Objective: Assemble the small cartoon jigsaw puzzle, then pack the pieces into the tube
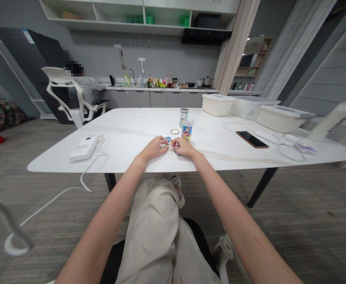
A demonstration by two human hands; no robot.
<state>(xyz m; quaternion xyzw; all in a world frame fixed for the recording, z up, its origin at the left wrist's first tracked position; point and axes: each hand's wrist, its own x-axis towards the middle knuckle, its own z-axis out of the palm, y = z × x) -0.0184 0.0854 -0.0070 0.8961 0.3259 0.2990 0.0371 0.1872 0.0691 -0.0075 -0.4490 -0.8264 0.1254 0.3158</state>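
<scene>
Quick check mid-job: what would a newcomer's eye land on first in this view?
The left hand and right hand meet on a small cluster of colourful pieces near the front edge of the white table. Just behind them stand two small cans, with a loose lid beside them. A dark phone lies to the right, and a person sits far back on the left.

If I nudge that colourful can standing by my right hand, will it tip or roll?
Probably tips easily: the can stands upright, taller than wide. Once down it would likely roll, being round, on the smooth table. It may be light: a lid lies beside it and pieces lie spread out in front.
</scene>
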